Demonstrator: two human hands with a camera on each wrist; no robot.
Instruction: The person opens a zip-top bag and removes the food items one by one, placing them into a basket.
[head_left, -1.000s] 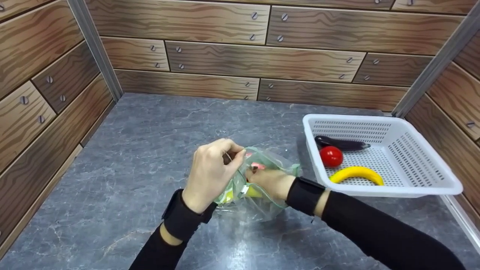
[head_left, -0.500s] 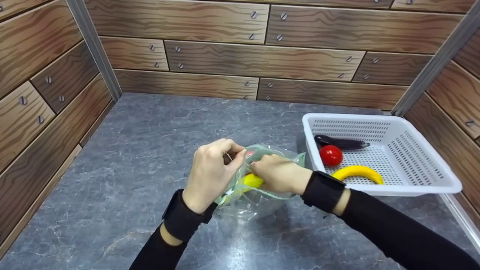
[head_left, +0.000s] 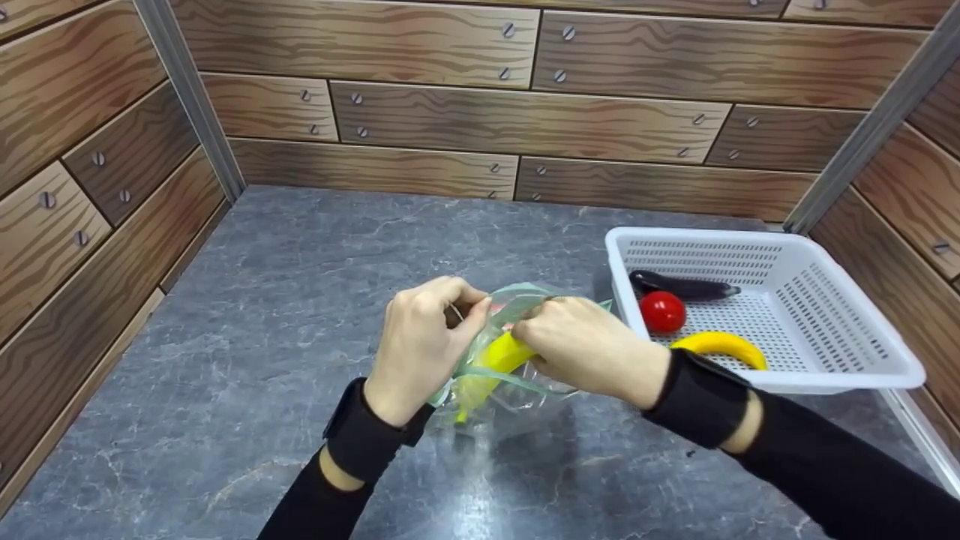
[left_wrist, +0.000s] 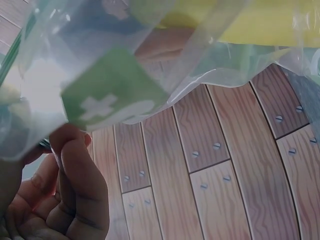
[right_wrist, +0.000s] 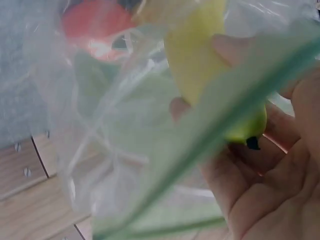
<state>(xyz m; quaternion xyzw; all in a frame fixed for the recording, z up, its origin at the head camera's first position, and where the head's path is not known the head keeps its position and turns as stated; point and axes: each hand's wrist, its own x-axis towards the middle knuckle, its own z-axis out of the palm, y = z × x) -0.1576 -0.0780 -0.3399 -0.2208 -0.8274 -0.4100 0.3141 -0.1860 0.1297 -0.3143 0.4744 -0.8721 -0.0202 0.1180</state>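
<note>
A clear zip bag (head_left: 517,420) with a green rim is in the middle of the table in the head view. My left hand (head_left: 427,337) pinches the rim at its left side between thumb and fingertips; a green label with a white cross shows on the bag (left_wrist: 115,92) in the left wrist view. Inside the mouth, my right hand (head_left: 592,345) grips one end of a yellow banana (head_left: 504,355), which slants down to the left. The right wrist view shows fingers round the black-tipped end of the banana (right_wrist: 192,55). Something red (right_wrist: 97,22) lies deeper in the bag, its kind unclear.
To the right stands a white perforated basket (head_left: 814,315). It holds an eggplant (head_left: 684,287), a tomato (head_left: 662,312) and another banana (head_left: 721,346), partly hidden by the right wrist. Wood-patterned walls (head_left: 435,120) enclose the grey table (head_left: 225,337).
My right hand has come up and to the right out of the bag's depth, drawing the banana with it, so more of the banana shows. My left hand has stayed in place.
</note>
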